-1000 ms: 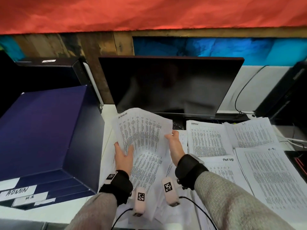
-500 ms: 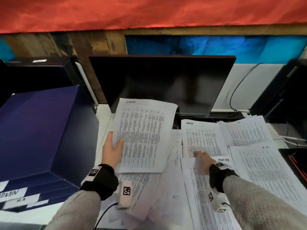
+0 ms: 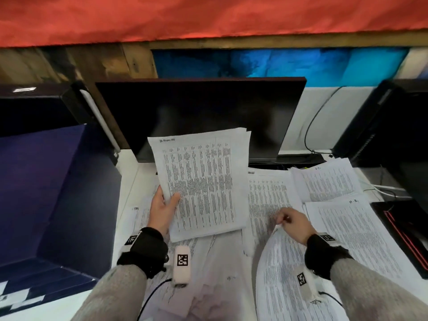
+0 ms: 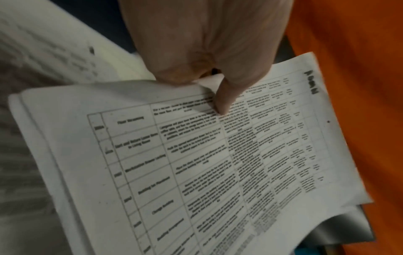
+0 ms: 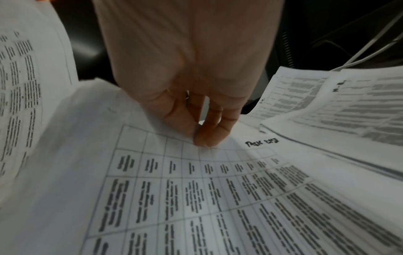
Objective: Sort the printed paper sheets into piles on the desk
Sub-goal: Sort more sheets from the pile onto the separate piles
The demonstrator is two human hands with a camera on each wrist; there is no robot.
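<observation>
Moved: since half a second earlier the right hand (image 3: 293, 224) had stopped pressing flat on the near pile and pinched up the top edge of one sheet (image 3: 275, 269), which bowed upward; the left hand (image 3: 162, 210) had lifted its held stack (image 3: 201, 184) higher, toward 12 o'clock
Left fingers: thumb over the stack's left edge, the other fingers hidden beneath it
Right fingers: narrow, thumb and fingertips (image 5: 207, 136) closed on the sheet's margin
Meaning: probably one sheet was being peeled off to be matched to a heading; sorting looked well short of done
Piles: three lay at 2 to 3 o'clock of the hands, one (image 3: 326, 181) farthest back, one (image 3: 354, 237) nearest the right edge, one (image 3: 266, 195) centre
Loose sheets: an unsorted overlapping heap (image 3: 208, 286) at 6 o'clock
Around: dark monitor (image 3: 201, 117) at 12 o'clock, blue box (image 3: 46, 193) at 9 o'clock
In the way: the raised stack hid part of the centre pile; overlapping edges could drag a neighbour along
</observation>
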